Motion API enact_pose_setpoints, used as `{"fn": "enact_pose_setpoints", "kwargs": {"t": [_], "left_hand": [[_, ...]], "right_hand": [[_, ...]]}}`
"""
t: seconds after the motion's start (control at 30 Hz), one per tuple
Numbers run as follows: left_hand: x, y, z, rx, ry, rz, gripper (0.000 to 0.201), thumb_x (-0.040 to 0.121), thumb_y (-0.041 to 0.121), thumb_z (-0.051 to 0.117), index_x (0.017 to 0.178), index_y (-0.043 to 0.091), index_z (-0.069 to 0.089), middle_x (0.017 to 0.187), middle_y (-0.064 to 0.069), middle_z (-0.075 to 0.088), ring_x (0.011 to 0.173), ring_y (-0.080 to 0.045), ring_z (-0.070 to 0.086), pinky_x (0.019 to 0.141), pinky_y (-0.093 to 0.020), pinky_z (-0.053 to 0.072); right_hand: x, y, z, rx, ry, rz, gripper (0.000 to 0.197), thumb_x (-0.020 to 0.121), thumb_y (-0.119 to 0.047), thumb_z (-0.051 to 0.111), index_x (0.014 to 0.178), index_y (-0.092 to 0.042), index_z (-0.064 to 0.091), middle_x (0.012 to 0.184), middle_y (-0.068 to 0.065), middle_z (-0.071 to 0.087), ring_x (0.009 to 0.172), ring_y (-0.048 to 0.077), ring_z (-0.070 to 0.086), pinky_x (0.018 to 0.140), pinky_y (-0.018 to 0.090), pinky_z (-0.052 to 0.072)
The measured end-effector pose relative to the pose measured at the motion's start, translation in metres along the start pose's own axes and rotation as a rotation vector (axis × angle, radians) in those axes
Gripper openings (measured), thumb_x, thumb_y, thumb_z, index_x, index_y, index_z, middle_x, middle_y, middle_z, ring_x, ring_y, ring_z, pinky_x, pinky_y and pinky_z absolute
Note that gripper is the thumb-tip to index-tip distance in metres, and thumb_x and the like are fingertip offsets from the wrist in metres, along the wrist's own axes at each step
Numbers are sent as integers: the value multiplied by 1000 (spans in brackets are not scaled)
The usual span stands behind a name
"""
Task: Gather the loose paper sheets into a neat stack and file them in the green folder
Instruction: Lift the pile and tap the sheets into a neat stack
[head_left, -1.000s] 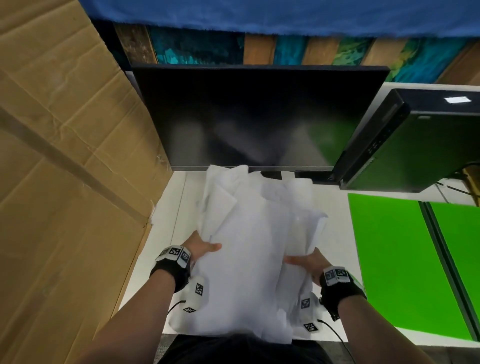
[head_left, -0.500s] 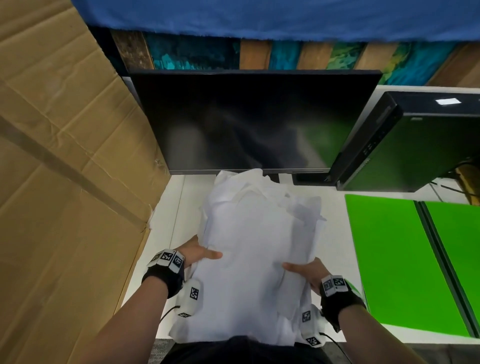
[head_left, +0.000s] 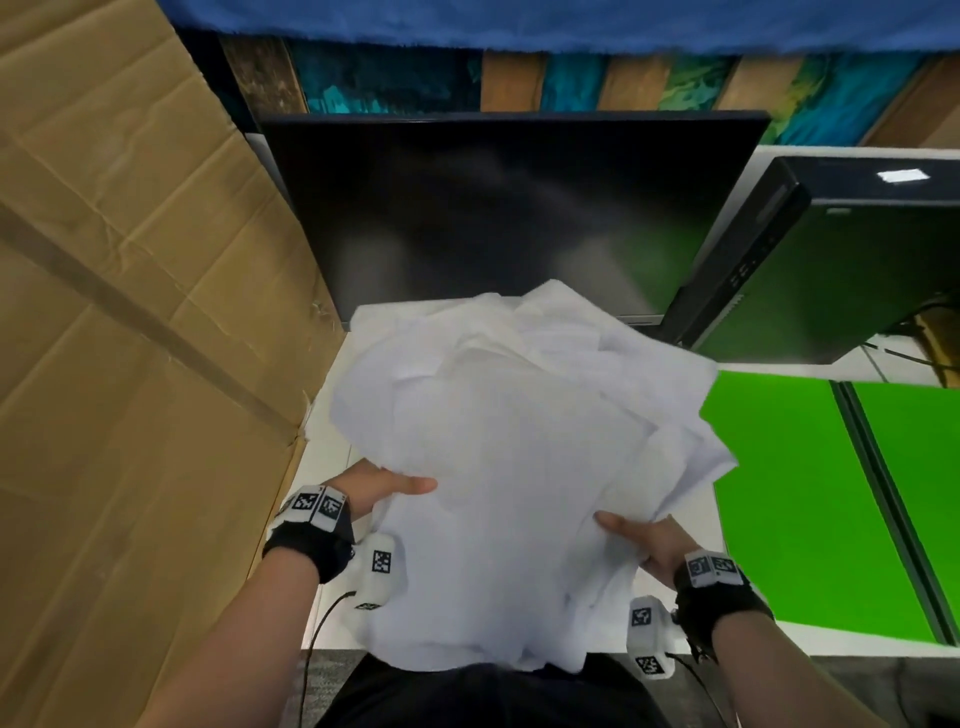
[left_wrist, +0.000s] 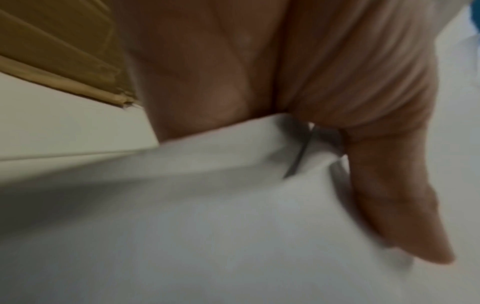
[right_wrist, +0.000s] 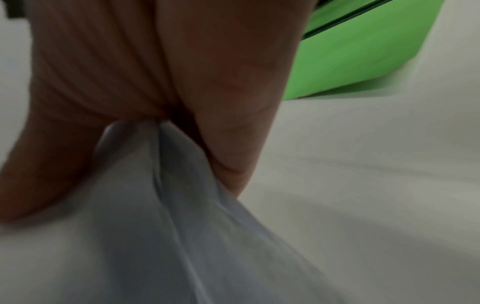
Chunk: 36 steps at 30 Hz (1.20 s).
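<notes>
White table (head_left: 332, 457) runs out ahead of me, with a dark monitor (head_left: 498, 218) at the back and a cardboard panel (head_left: 135, 332) leaning along my left side. I have the loose paper sheets (head_left: 519, 467) lifted off the table as one ragged bundle, corners fanning out at the far end. My left hand (head_left: 379, 486) pinches the left edge, thumb on top and fingers hidden beneath; my right hand (head_left: 647, 543) pinches the right edge the same way. The wrist views show the sheets bunching into folds where each thumb presses (left_wrist: 306, 148) (right_wrist: 155, 164).

The green folder (head_left: 789, 499) lies open and flat on the table just to my right, its near page partly overlapped by the bundle's fanned corner.

These sheets look light, limp and slippery against each other, so I judge that a grip at the side edges lets the middle sag and single sheets slide out. Better to stand the bundle on one long edge, hold loosely at both sides and tap it square.
</notes>
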<state>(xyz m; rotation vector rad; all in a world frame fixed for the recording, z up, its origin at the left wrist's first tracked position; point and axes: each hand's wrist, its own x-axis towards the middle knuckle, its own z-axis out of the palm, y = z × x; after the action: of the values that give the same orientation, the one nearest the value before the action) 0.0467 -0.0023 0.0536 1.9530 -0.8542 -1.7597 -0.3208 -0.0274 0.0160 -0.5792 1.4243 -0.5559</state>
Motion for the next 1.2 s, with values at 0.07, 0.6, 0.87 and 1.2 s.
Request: {"fn": "enact_pose_setpoints", "kwargs": {"t": [0.07, 0.6, 0.87, 1.2], "left_hand": [[1, 12, -7, -1, 87, 1, 86, 40, 54, 90, 115, 23, 61, 115, 2, 68, 112, -20, 60, 106, -38, 40], [-16, 87, 38, -211, 525, 412, 40, 76, 14, 78, 105, -5, 59, 109, -14, 65, 100, -24, 62, 69, -11, 50], [6, 66, 42, -184, 479, 233, 53, 75, 14, 78, 118, -5, 54, 114, -17, 63, 110, -33, 61, 90, -34, 47], [19, 37, 36, -128, 326, 80, 96, 43, 48, 91, 121, 8, 52, 113, -7, 65, 104, -28, 64, 94, -43, 52]], "right_hand": [[-2, -24, -1, 34, -22, -73, 82, 18, -26, 98, 91, -2, 71, 89, 12, 77, 74, 25, 74, 64, 32, 59], [-26, -100, 56, -179, 130, -517, 40, 67, -16, 84, 103, -12, 66, 98, 6, 71, 100, 27, 64, 82, 35, 56], [8, -81, 43, -475, 349, -277, 71, 58, -12, 88, 117, 6, 54, 117, 21, 64, 107, 34, 63, 88, 39, 54], [1, -89, 51, -569, 434, -239, 78, 64, -43, 84, 114, 8, 52, 119, 21, 60, 111, 36, 58, 76, 31, 44]]}}
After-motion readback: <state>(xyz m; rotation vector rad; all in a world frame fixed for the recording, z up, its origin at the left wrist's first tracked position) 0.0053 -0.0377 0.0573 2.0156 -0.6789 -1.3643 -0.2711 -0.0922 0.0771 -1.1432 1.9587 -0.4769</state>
